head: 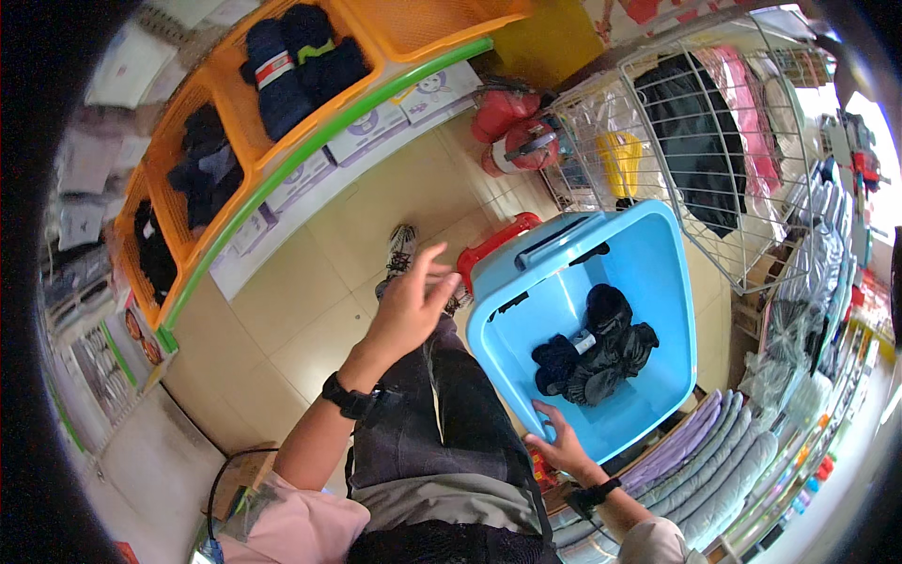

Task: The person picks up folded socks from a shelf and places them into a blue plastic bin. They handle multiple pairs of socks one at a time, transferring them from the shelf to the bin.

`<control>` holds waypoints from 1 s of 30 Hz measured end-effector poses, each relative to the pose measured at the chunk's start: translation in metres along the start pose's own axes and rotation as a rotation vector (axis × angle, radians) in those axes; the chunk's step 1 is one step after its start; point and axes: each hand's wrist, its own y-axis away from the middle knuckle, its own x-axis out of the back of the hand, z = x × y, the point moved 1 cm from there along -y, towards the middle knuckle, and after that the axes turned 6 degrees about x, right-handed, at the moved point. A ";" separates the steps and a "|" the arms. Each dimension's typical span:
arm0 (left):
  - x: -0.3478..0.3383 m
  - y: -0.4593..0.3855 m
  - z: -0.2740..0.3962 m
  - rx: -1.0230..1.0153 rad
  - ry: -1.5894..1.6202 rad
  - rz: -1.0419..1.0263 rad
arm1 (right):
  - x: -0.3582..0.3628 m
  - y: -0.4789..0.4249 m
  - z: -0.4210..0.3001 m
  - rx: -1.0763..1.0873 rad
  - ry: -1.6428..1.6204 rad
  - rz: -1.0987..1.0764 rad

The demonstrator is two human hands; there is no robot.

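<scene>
A light-blue plastic bin [493,303] stands before me, to the right of my legs. Several dark bundled textiles [599,345], which look like socks, lie on its bottom; a small white label band shows on one. My right hand [560,444] grips the bin's near rim, thumb on one side and fingers on the other. Nothing is in my left hand [412,299], which hovers left of the bin with its fingers apart. Beside those fingers, a red plastic piece [497,243] shows against the bin's far-left side, mostly hidden by it.
Orange plastic trays [229,127] with dark textile bundles [271,77] line a green-edged shelf [331,176]. Printed cartons [366,130] sit beneath it. Red containers [521,144] and a wire basket [676,197] stand beyond the bin. Padded textiles [712,458] are stacked at right.
</scene>
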 end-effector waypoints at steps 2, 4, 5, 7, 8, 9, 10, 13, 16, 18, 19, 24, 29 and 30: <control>0.014 0.016 -0.025 0.031 -0.007 0.082 | -0.013 -0.004 0.003 0.042 0.158 0.063; 0.026 0.035 -0.054 0.093 -0.025 0.129 | -0.024 -0.006 0.014 0.047 0.200 0.137; 0.030 0.045 -0.070 0.123 -0.050 0.145 | -0.028 -0.004 0.019 0.049 0.218 0.177; 0.034 0.065 -0.086 0.165 -0.093 0.120 | -0.032 -0.003 0.009 0.040 0.189 0.211; 0.035 0.075 -0.093 0.174 -0.111 0.085 | -0.034 -0.004 0.005 0.035 0.173 0.228; 0.038 0.084 -0.099 0.180 -0.125 0.049 | -0.037 -0.004 0.006 0.080 0.211 0.274; 0.040 0.091 -0.104 0.137 -0.138 0.033 | -0.038 -0.003 0.005 0.067 0.202 0.298; 0.053 0.111 -0.098 0.044 -0.213 0.007 | -0.037 0.000 -0.008 0.074 0.306 0.415; 0.073 0.134 -0.094 0.010 -0.205 0.046 | -0.039 0.005 -0.002 0.138 0.381 0.438; 0.086 0.155 -0.099 0.015 -0.198 0.076 | -0.041 0.004 0.000 0.035 0.381 0.460; 0.093 0.166 -0.105 0.015 -0.195 0.095 | -0.045 0.004 -0.008 -0.034 0.376 0.469; 0.111 0.206 -0.133 0.028 -0.175 0.146 | -0.052 0.006 -0.002 0.024 0.447 0.506; 0.111 0.227 -0.161 0.098 -0.187 0.133 | -0.052 0.005 -0.003 0.079 0.513 0.506; 0.109 0.229 -0.164 0.125 -0.180 0.119 | -0.052 0.004 -0.006 0.055 0.521 0.498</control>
